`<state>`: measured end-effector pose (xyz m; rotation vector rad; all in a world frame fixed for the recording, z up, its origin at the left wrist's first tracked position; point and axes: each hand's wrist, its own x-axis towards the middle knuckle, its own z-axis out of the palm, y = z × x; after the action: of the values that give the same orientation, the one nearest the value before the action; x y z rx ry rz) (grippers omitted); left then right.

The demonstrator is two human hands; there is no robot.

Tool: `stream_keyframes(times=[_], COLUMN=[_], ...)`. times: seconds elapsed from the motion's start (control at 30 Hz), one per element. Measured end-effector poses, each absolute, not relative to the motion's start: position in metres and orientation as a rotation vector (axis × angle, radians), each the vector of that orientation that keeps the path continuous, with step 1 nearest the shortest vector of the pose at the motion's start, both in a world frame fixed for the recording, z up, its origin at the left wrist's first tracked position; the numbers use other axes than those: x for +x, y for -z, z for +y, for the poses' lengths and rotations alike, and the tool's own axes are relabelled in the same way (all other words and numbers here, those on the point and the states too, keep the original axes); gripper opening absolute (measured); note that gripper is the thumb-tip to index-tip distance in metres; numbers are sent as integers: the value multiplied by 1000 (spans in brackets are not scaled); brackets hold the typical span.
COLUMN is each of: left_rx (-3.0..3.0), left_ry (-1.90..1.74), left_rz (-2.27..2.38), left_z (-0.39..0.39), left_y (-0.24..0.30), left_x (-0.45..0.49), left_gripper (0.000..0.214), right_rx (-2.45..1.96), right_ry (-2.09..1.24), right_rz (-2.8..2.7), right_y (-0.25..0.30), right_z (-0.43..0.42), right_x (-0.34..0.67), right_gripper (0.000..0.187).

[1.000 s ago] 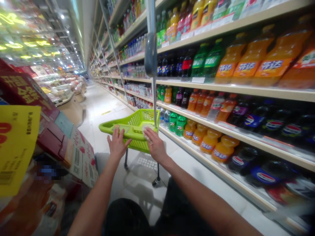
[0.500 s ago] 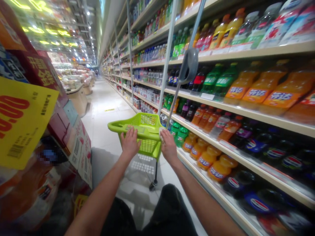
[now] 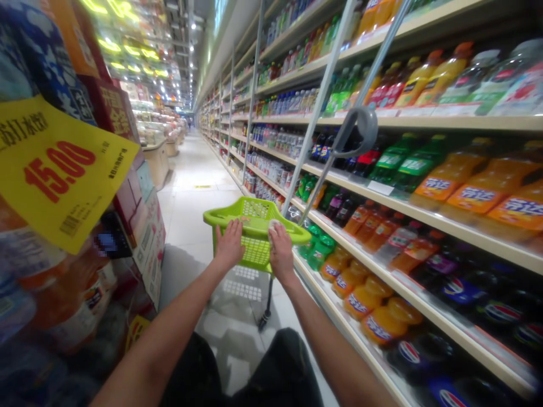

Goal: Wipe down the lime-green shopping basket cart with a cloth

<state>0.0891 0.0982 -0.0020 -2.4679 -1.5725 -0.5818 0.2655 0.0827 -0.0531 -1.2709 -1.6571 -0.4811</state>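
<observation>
Ahead of me stands a small lime-green shopping cart [image 3: 294,232] with a lattice basket. My left hand [image 3: 230,244] lies over its near rim, with the fingers across the top and the thumb below on the near side. Further right on the same rim, my right hand [image 3: 280,251] presses a small wad of white cloth or tissue [image 3: 274,225] against the plastic. Most of the wad is hidden under its fingers. The inside of the basket shows only in part.
Shelves [image 3: 424,121] of bottled drinks run along the right. A metal pole with a grey loop handle [image 3: 365,133] stands before them. At left are stacked goods under a yellow price sign [image 3: 85,209]. Pale tiled floor [image 3: 186,186] stretches down the aisle.
My right hand has slid left along the rim with the white wad, uncovering the rim's right corner. My left hand stays on the rim. The view has shifted slightly left.
</observation>
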Motion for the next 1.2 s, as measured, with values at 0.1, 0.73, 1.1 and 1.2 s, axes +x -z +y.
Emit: stream_keyframes(times=[0.1,0.73,1.1,1.2], left_rx=[-2502,-2456,-2463,-2603], left_ry=[607,663,797,868], left_rz=[-1549,-1606,-1483,-1237], left_z=[98,100,94,95], left_y=[6,11,-1,-10], left_x=[87,75,76,81], left_gripper=[66,64,64,67], right_rx=[-1307,-1375,-1328,-1474], right_ry=[540,540,416,398], right_rz=[-1573,-1653,-1794,-1762], right_y=[54,45,30,27], right_z=[80,97,106,104], right_x=[284,266,205,213], right_gripper=[51,48,62,63])
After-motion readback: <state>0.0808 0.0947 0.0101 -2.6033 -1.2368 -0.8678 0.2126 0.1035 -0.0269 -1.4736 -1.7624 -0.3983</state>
